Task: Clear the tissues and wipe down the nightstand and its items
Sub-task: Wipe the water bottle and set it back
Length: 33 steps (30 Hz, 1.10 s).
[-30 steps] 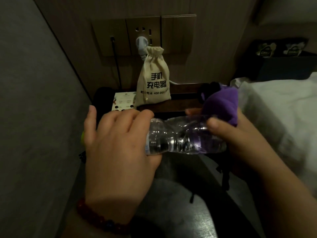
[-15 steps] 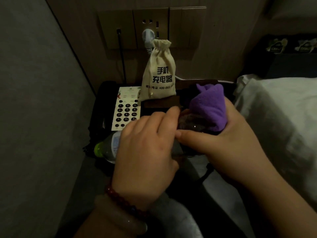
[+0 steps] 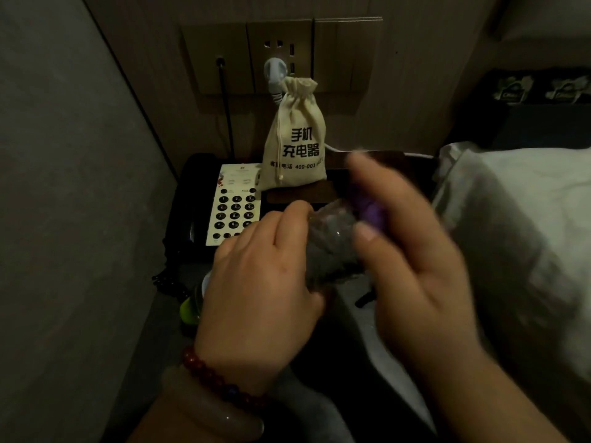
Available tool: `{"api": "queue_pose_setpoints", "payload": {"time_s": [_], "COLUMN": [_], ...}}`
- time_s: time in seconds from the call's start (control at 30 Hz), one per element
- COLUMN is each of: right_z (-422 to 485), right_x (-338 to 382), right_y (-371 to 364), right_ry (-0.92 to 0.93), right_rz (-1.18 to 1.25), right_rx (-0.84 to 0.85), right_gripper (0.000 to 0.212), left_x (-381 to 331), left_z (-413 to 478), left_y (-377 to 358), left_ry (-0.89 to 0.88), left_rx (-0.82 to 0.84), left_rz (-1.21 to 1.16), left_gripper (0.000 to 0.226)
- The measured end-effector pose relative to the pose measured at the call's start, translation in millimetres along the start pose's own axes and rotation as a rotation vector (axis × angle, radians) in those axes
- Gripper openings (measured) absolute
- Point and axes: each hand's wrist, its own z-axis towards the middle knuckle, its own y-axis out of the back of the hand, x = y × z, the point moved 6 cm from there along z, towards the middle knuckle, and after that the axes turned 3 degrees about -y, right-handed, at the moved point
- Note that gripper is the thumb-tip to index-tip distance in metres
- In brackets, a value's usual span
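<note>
White bedding (image 3: 527,203) fills the right; the dark nightstand (image 3: 303,194) carries a black telephone (image 3: 235,203) and a drawstring pouch (image 3: 295,145); in front of it the left hand (image 3: 262,282) grips a clear bottle (image 3: 332,251); the blurred right hand (image 3: 412,273) pinches a purple cloth (image 3: 371,209) against the bottle's base; its green cap (image 3: 188,310) points left.

On the nightstand (image 3: 307,195) the phone (image 3: 235,206) lies left, the pouch (image 3: 295,145) just right of it below the wall sockets (image 3: 278,49), the bed (image 3: 527,203) further right, and in front the left hand (image 3: 262,292) and right hand (image 3: 412,270) hold a bottle (image 3: 332,247), with a cloth (image 3: 371,209) against its far end.
</note>
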Motion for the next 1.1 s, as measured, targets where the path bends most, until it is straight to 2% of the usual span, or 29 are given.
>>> {"api": "queue_pose_setpoints", "payload": {"time_s": [0.07, 0.1, 0.2, 0.27, 0.33, 0.47, 0.57, 0.63, 0.73, 0.8, 0.83, 0.9, 0.97, 1.03, 1.1], "right_z": [0, 2, 11, 11, 9, -5, -13, -9, 4, 3, 3, -1, -7, -13, -15], "right_x": [3, 1, -19, -32, -24, 5, 13, 8, -17, -24, -15, 3, 20, 29, 29], "right_y": [-8, -8, -4, -2, 0, -2, -6, -5, -2, 2, 2, 4, 7, 4, -2], "right_ry": [0.014, -0.039, -0.356, -0.462, -0.319, 0.158, 0.301, 0.195, -0.229, -0.365, -0.337, -0.151, 0.088, 0.282, 0.363], "right_rz": [-0.002, 0.052, 0.275, 0.297, 0.152, -0.144, -0.234, -0.131, 0.113, 0.117, 0.079, 0.119, 0.076, -0.116, -0.200], "right_rx": [0.024, 0.018, 0.033, 0.048, 0.008, -0.108, -0.148, -0.137, -0.052, -0.045, -0.063, -0.141, -0.182, -0.154, -0.084], "right_gripper": [0.034, 0.031, 0.030, 0.034, 0.030, 0.032, 0.033, 0.032, 0.032, 0.037, 0.034, 0.029, 0.030, 0.030, 0.030], "left_x": [1, 1, -4, -7, -6, -3, -4, -5, -6, -9, -9, -9, -9, -9, -5], "left_z": [1, 0, -2, -3, -5, -4, -3, -4, -3, -3, -3, -3, -2, -2, -2], "left_y": [2, 3, 6, 3, -3, 3, 8, 9, 12, 13, 14, 15, 17, 19, 18], "left_ry": [0.007, 0.005, 0.015, 0.051, 0.083, 0.142, 0.100, 0.065, 0.030, 0.050, 0.066, 0.098, 0.091, 0.073, 0.064], "left_rx": [-0.014, -0.007, 0.035, 0.113, 0.162, 0.120, 0.115, 0.118, 0.111, 0.135, 0.149, 0.145, 0.153, 0.167, 0.168], "left_rz": [0.022, 0.047, 0.024, -0.077, -0.138, -0.187, -0.159, -0.107, -0.063, -0.160, -0.232, -0.325, -0.306, -0.244, -0.181], "left_gripper": [0.065, 0.067, 0.063, 0.055, 0.056, 0.060, 0.054, 0.058, 0.062, 0.063, 0.063, 0.065, 0.067, 0.068, 0.064]}}
